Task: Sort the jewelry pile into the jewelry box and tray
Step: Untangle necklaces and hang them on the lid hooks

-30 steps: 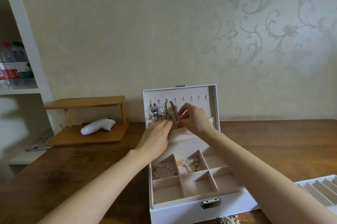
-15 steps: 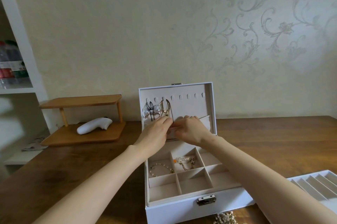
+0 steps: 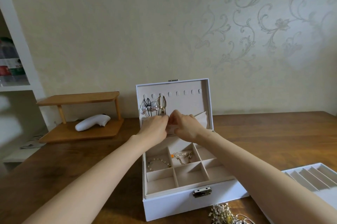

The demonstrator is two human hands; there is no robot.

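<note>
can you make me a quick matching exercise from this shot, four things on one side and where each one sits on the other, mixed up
Things:
1. silver bow
2. bead bracelet
3. white handheld device
4. jewelry pile

Places:
A. on the wooden stand's lower shelf
B. on the table in front of the jewelry box
C. hanging inside the box lid
D. in the box's back left compartment

Pairs: 1-C, 2-D, 3-A, 4-B

lid hooks: the bow piece (image 3: 149, 108) and gold piece (image 3: 161, 105) are hanging on the left ones; the hooks to the right are standing bare.
lid pocket: both hands (image 3: 156, 128) (image 3: 186, 127) are crowding it.
front compartments: the jewelry box (image 3: 184, 200) is lying open, reachable from above.
table right: the tray (image 3: 317, 181) is taking up the edge.
</note>
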